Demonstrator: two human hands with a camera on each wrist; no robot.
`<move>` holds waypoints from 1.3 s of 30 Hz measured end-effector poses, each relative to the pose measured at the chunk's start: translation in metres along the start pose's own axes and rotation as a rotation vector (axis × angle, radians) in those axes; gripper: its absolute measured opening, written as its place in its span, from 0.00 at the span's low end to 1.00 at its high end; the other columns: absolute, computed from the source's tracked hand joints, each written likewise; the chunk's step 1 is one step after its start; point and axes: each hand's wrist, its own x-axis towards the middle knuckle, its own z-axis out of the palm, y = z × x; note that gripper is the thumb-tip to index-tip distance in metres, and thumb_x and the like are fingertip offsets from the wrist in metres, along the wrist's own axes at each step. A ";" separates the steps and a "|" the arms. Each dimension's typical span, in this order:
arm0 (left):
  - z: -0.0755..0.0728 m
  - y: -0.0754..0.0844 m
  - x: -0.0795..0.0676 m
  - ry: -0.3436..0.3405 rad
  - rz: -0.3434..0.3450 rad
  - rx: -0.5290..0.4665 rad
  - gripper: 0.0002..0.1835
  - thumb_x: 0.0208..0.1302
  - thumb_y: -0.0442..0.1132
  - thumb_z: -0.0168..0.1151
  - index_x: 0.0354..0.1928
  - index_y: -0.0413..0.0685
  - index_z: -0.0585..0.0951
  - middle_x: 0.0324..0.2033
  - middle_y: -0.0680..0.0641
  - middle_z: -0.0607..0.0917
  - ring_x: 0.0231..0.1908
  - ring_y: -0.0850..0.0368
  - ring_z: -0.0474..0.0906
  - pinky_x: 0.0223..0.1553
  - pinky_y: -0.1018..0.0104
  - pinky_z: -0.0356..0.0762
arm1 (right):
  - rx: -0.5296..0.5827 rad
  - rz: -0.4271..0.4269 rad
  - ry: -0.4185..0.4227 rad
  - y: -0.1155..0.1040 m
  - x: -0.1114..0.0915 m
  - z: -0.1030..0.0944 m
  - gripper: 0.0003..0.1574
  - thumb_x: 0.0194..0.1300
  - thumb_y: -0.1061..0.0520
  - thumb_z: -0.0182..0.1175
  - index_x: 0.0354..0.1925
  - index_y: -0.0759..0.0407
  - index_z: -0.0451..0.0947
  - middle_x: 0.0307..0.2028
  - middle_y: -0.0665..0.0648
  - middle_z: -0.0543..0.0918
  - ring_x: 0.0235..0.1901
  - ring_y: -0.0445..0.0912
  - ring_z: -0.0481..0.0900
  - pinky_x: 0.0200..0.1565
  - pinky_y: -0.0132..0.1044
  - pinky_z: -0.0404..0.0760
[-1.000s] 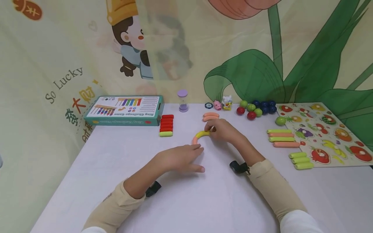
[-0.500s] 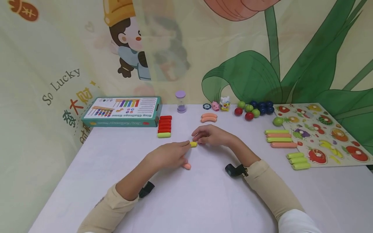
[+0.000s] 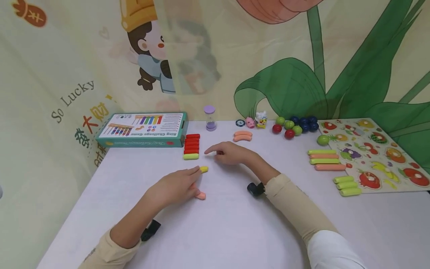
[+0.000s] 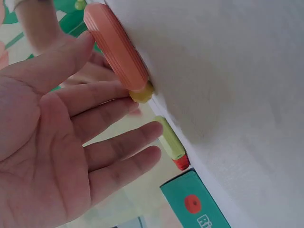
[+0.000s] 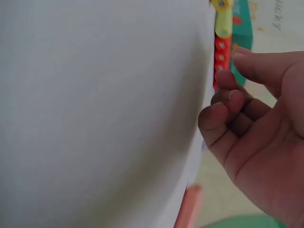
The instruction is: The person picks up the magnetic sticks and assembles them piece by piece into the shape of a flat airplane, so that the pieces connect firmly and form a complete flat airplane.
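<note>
My left hand (image 3: 176,188) pinches an arc of two curved plastic pieces between thumb and fingertips, low over the white table. In the head view, a yellow end (image 3: 203,169) and a salmon end (image 3: 201,195) stick out past the fingers, which hide the middle. The left wrist view shows the ribbed salmon piece (image 4: 116,47) meeting the yellow piece (image 4: 142,92). My right hand (image 3: 230,153) holds nothing. Its index finger reaches toward a row of red pieces (image 3: 192,144) with a yellow-green piece (image 3: 191,156) at the near end; the other fingers curl loosely.
Behind the row lies a teal game box (image 3: 142,130), with an hourglass (image 3: 210,118) to its right. Two curved salmon pieces (image 3: 243,136) lie beyond my right hand. Colored balls (image 3: 297,125), straight sticks (image 3: 323,161) and a fruit board (image 3: 379,157) occupy the right side.
My left hand took hold of the yellow-and-salmon arc and drew it left and nearer. The right hand let go of it and moved left toward the red row.
</note>
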 end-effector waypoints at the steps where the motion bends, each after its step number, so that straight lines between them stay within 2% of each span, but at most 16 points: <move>1: 0.000 0.000 0.000 0.002 0.009 -0.003 0.35 0.58 0.54 0.58 0.64 0.47 0.64 0.63 0.49 0.64 0.60 0.52 0.62 0.54 0.57 0.67 | -0.025 0.002 -0.018 -0.005 0.006 0.003 0.26 0.64 0.63 0.48 0.57 0.42 0.72 0.41 0.52 0.77 0.30 0.45 0.71 0.37 0.35 0.72; 4: -0.001 0.001 -0.002 0.011 0.032 -0.016 0.33 0.59 0.52 0.57 0.64 0.44 0.65 0.63 0.47 0.65 0.60 0.52 0.62 0.54 0.57 0.66 | -0.090 -0.004 -0.065 -0.019 0.020 0.010 0.29 0.64 0.61 0.48 0.61 0.39 0.68 0.51 0.49 0.75 0.39 0.43 0.72 0.45 0.36 0.72; 7: -0.001 0.002 -0.002 0.011 0.038 -0.014 0.32 0.61 0.52 0.56 0.64 0.44 0.65 0.63 0.48 0.64 0.61 0.53 0.61 0.55 0.59 0.66 | -0.130 -0.008 -0.071 -0.029 0.026 0.014 0.27 0.64 0.59 0.51 0.60 0.41 0.69 0.43 0.50 0.79 0.38 0.43 0.73 0.42 0.34 0.74; 8: -0.001 0.002 -0.002 0.010 0.035 -0.016 0.32 0.61 0.52 0.56 0.64 0.44 0.65 0.63 0.48 0.64 0.61 0.53 0.61 0.55 0.59 0.66 | -0.141 -0.001 -0.056 -0.030 0.027 0.015 0.25 0.63 0.58 0.53 0.58 0.42 0.71 0.39 0.49 0.80 0.35 0.43 0.73 0.39 0.33 0.74; 11: -0.002 0.001 -0.002 0.013 0.018 -0.014 0.33 0.60 0.52 0.57 0.64 0.45 0.65 0.63 0.49 0.64 0.60 0.54 0.62 0.55 0.59 0.66 | -0.179 0.014 0.018 -0.032 0.025 0.011 0.17 0.60 0.56 0.58 0.49 0.45 0.80 0.29 0.47 0.78 0.29 0.42 0.71 0.31 0.30 0.72; 15: -0.003 -0.002 -0.001 0.017 0.001 -0.033 0.33 0.59 0.51 0.58 0.65 0.48 0.64 0.63 0.50 0.64 0.59 0.53 0.64 0.54 0.57 0.67 | -0.218 0.076 0.085 -0.025 0.014 0.001 0.07 0.57 0.56 0.62 0.35 0.48 0.85 0.27 0.43 0.78 0.30 0.40 0.72 0.32 0.29 0.72; 19: -0.004 -0.005 0.003 0.012 -0.014 -0.048 0.31 0.61 0.49 0.56 0.65 0.50 0.64 0.63 0.50 0.64 0.58 0.52 0.65 0.52 0.56 0.69 | -0.148 0.155 0.065 -0.010 -0.001 -0.013 0.05 0.55 0.61 0.63 0.28 0.51 0.84 0.25 0.45 0.79 0.29 0.41 0.72 0.32 0.31 0.72; 21: -0.005 -0.006 0.006 0.007 -0.023 -0.053 0.31 0.61 0.49 0.56 0.65 0.51 0.63 0.63 0.50 0.64 0.58 0.51 0.66 0.51 0.56 0.70 | -0.092 0.160 0.054 -0.003 -0.009 -0.018 0.05 0.53 0.63 0.63 0.27 0.53 0.83 0.24 0.46 0.80 0.28 0.42 0.73 0.32 0.33 0.73; 27: -0.005 -0.007 0.013 -0.016 -0.028 -0.065 0.34 0.60 0.53 0.57 0.65 0.48 0.63 0.64 0.49 0.63 0.57 0.50 0.66 0.50 0.56 0.70 | 0.025 0.079 0.089 0.004 -0.015 -0.011 0.06 0.53 0.64 0.63 0.29 0.54 0.84 0.25 0.47 0.81 0.28 0.41 0.74 0.33 0.32 0.74; 32: -0.004 -0.007 0.014 0.002 -0.024 -0.056 0.36 0.58 0.59 0.56 0.63 0.45 0.66 0.64 0.47 0.62 0.57 0.49 0.66 0.49 0.57 0.72 | -0.003 -0.013 0.102 0.000 -0.010 0.001 0.09 0.57 0.63 0.59 0.34 0.51 0.83 0.30 0.47 0.80 0.31 0.41 0.74 0.37 0.31 0.74; 36: -0.003 -0.008 0.014 -0.001 -0.029 -0.062 0.40 0.53 0.64 0.55 0.62 0.46 0.66 0.65 0.46 0.61 0.57 0.48 0.66 0.47 0.57 0.73 | -0.021 -0.001 0.079 -0.001 -0.010 0.004 0.12 0.56 0.63 0.61 0.36 0.48 0.82 0.31 0.46 0.78 0.32 0.42 0.73 0.37 0.30 0.74; 39: -0.004 -0.008 0.013 -0.007 -0.032 -0.059 0.40 0.53 0.64 0.55 0.63 0.47 0.66 0.65 0.47 0.61 0.57 0.48 0.67 0.46 0.59 0.73 | -0.007 0.017 0.096 -0.002 -0.011 0.003 0.16 0.55 0.68 0.58 0.33 0.47 0.83 0.34 0.47 0.76 0.36 0.43 0.71 0.39 0.32 0.73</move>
